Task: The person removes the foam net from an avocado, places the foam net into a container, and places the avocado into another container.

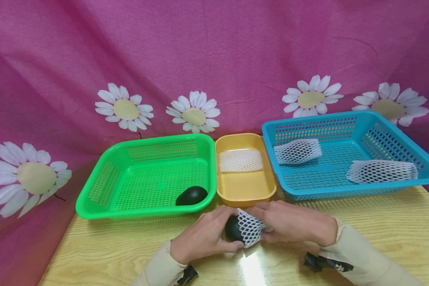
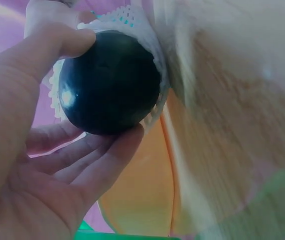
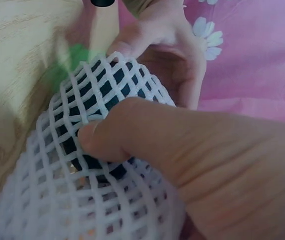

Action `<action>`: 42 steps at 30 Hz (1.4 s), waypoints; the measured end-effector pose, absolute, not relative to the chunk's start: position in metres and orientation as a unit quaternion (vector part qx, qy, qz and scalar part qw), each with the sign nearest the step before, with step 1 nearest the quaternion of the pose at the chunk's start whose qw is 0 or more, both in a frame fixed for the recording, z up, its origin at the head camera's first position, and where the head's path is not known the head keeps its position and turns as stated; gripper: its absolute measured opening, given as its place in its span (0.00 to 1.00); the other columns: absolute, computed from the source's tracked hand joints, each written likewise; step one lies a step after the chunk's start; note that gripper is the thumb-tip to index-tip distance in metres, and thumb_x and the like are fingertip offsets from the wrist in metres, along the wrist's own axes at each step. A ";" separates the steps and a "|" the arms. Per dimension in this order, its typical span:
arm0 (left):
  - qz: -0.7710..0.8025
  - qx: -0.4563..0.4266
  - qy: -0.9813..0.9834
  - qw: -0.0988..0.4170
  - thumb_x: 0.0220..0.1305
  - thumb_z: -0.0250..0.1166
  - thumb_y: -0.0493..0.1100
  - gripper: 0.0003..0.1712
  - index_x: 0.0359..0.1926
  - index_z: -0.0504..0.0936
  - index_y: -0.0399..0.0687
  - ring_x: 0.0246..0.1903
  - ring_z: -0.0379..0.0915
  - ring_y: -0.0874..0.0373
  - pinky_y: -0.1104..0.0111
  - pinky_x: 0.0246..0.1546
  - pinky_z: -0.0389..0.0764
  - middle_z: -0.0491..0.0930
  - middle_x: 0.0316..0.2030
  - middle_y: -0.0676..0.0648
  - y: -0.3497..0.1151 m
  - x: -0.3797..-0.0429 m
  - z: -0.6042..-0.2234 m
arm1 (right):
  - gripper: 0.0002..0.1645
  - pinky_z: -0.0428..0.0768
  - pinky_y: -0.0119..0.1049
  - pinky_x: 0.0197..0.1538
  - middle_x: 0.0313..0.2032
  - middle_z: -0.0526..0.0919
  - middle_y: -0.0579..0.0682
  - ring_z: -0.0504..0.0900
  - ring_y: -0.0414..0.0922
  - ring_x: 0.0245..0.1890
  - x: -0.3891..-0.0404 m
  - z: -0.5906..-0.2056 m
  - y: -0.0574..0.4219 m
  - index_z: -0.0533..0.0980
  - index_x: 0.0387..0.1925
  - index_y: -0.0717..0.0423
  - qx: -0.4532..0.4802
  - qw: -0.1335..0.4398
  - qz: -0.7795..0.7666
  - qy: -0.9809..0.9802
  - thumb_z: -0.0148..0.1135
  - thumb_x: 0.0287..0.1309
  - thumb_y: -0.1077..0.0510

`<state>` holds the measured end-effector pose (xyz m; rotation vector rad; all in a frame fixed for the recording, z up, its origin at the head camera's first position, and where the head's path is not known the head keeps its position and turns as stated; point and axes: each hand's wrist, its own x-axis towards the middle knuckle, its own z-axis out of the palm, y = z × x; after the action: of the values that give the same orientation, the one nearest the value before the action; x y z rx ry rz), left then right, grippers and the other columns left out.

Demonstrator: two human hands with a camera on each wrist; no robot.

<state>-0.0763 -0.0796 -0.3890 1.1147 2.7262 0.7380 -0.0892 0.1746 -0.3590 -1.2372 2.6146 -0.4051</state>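
Close over the table, my left hand (image 1: pixel 203 235) grips a dark avocado (image 1: pixel 232 229), thumb on one side and fingers on the other. A white foam net sleeve (image 1: pixel 250 228) covers the avocado's right half. My right hand (image 1: pixel 294 221) holds the net from the right, and in the right wrist view its thumb (image 3: pixel 107 132) presses on the mesh over the fruit. The bare rounded end of the avocado (image 2: pixel 110 82) shows in the left wrist view. The net's loose tail, mostly hidden by the right hand in the head view, spreads wide in the right wrist view.
Behind the left hand stands a green basket (image 1: pixel 128 214) with another avocado (image 1: pixel 192 196). A yellow tray (image 1: pixel 246 188) beside it holds flat foam netting (image 1: pixel 241 160). The blue basket (image 1: pixel 329 194) at right contains two net-wrapped items (image 1: pixel 298 151). A pink flowered cloth (image 1: pixel 236 59) hangs behind.
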 end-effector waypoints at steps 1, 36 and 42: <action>0.243 0.368 0.896 0.053 0.59 0.76 0.58 0.37 0.63 0.73 0.50 0.52 0.78 0.64 0.71 0.55 0.83 0.80 0.56 0.51 -0.080 -0.076 -0.389 | 0.42 0.81 0.33 0.46 0.55 0.80 0.40 0.78 0.35 0.39 -0.089 -0.359 0.175 0.69 0.71 0.45 -0.421 0.109 -0.136 0.890 0.73 0.55 0.59; 0.236 0.387 0.889 0.074 0.55 0.76 0.54 0.34 0.58 0.71 0.50 0.42 0.76 0.68 0.80 0.42 0.79 0.81 0.48 0.51 -0.084 -0.079 -0.393 | 0.19 0.71 0.26 0.30 0.29 0.82 0.37 0.73 0.31 0.28 -0.093 -0.343 0.187 0.80 0.36 0.45 -0.423 0.064 -0.137 0.893 0.68 0.51 0.73; 0.239 0.381 0.889 0.083 0.56 0.76 0.54 0.33 0.57 0.71 0.50 0.41 0.75 0.68 0.81 0.41 0.77 0.80 0.47 0.52 -0.083 -0.079 -0.394 | 0.25 0.78 0.29 0.34 0.36 0.87 0.38 0.82 0.32 0.34 -0.091 -0.338 0.191 0.82 0.45 0.43 -0.412 0.057 -0.131 0.900 0.68 0.50 0.73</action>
<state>-0.0792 -0.0833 -0.3936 1.1376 2.6558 0.7122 -0.0907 0.1907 -0.3381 -1.2498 2.7292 -0.3971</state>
